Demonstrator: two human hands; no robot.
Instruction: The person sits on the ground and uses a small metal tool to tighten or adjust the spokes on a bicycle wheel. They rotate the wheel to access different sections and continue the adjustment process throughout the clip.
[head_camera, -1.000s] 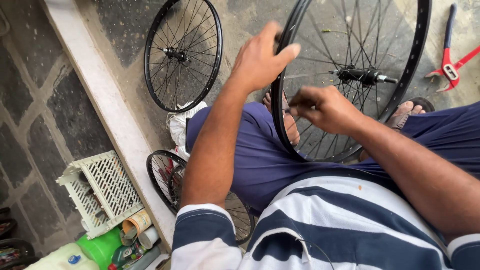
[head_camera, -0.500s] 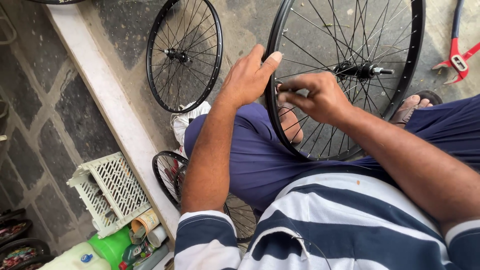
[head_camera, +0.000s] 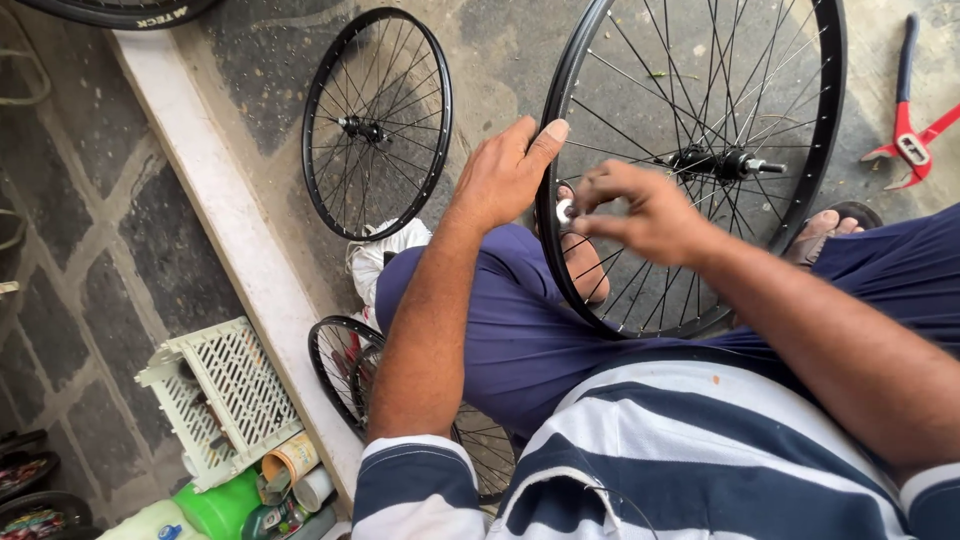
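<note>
Holding the big black spoked bicycle wheel (head_camera: 700, 160) by its rim, the left hand (head_camera: 505, 180) curls loosely around it while the right hand (head_camera: 645, 212) pinches a small silver tool (head_camera: 566, 211) at a spoke, which looks like tightening and needs small, careful turns next.

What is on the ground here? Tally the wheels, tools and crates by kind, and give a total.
Bicycle wheels: 3, namely the big wheel held by the left hand and right hand, the small wheel lying flat, and the wheel by the knee.
Red cutters: 1
White crate: 1
Total: 5
</note>
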